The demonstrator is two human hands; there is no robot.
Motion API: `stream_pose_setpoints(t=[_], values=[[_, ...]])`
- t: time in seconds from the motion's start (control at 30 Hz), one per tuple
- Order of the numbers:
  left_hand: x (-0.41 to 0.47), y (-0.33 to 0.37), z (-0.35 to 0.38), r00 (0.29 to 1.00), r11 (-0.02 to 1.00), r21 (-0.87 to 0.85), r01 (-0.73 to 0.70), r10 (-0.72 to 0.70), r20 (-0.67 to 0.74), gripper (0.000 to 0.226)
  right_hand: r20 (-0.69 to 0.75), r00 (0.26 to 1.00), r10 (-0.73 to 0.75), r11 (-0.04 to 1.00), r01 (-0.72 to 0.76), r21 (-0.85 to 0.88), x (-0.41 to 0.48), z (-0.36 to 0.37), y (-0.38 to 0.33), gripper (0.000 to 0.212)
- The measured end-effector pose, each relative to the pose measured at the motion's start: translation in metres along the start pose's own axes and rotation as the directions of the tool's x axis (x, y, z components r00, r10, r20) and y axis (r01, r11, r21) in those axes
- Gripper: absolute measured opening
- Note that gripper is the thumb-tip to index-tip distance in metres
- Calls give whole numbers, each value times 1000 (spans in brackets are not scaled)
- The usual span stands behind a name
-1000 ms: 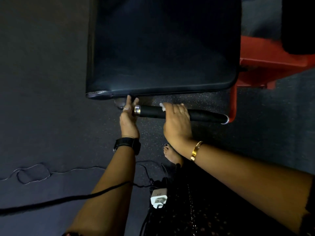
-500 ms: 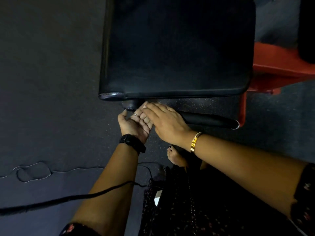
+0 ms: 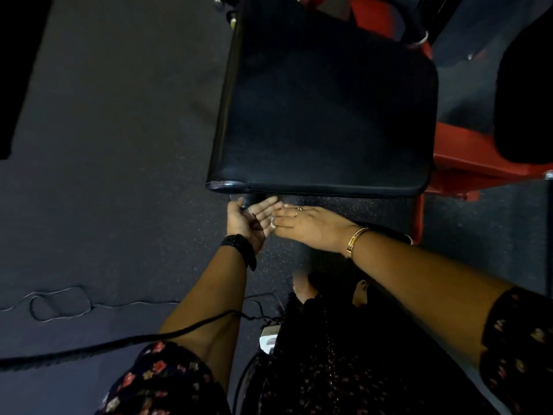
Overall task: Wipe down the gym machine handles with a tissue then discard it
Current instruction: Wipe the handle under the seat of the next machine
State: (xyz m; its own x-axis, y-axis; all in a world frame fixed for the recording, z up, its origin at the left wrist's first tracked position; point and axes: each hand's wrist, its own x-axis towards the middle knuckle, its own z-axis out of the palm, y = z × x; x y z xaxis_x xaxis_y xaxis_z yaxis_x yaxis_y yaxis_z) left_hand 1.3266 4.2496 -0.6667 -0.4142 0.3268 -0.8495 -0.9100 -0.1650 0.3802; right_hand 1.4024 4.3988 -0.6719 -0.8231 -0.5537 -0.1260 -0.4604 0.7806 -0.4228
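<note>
Small white tissue (image 3: 273, 224) has come off the black handle (image 3: 399, 234) below the black padded seat (image 3: 323, 115). The right hand (image 3: 305, 223) pinches it over the flat-open left hand (image 3: 251, 218), so wiping seems finished.

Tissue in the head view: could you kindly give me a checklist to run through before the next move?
1. Tissue in hand: ok, a white bit shows, pinched by the right hand.
2. Left hand free: ok, palm up, fingers straight.
3. Handle fully wiped: cannot tell, mostly hidden behind the hands.
4. Bin within sight: not ok, none visible.
</note>
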Motion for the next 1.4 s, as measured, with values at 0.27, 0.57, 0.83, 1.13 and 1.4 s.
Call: stream_pose_setpoints(t=[0.27, 0.57, 0.83, 1.13, 1.4], values=[[-34, 20, 20, 999, 999, 17, -51, 50, 17, 42, 210, 753, 624, 78, -327, 942, 20, -58, -5, 15], [-71, 55, 57, 964, 959, 122, -255, 242, 114, 11, 334, 730, 596, -299, -185, 936, 17, -130, -5, 15], [-94, 93, 104, 929, 921, 151, -358, 335, 159, 21, 266, 676, 687, -337, -28, 941, 12, -199, 0, 31], [-107, 127, 172, 915, 922, 129, -365, 329, 234, 20, 214, 521, 826, -376, 228, 898, -5, -248, 24, 27], [-96, 162, 238, 928, 934, 136, -331, 297, 223, 30, 193, 544, 816, -401, 294, 868, -9, -292, 77, 42]])
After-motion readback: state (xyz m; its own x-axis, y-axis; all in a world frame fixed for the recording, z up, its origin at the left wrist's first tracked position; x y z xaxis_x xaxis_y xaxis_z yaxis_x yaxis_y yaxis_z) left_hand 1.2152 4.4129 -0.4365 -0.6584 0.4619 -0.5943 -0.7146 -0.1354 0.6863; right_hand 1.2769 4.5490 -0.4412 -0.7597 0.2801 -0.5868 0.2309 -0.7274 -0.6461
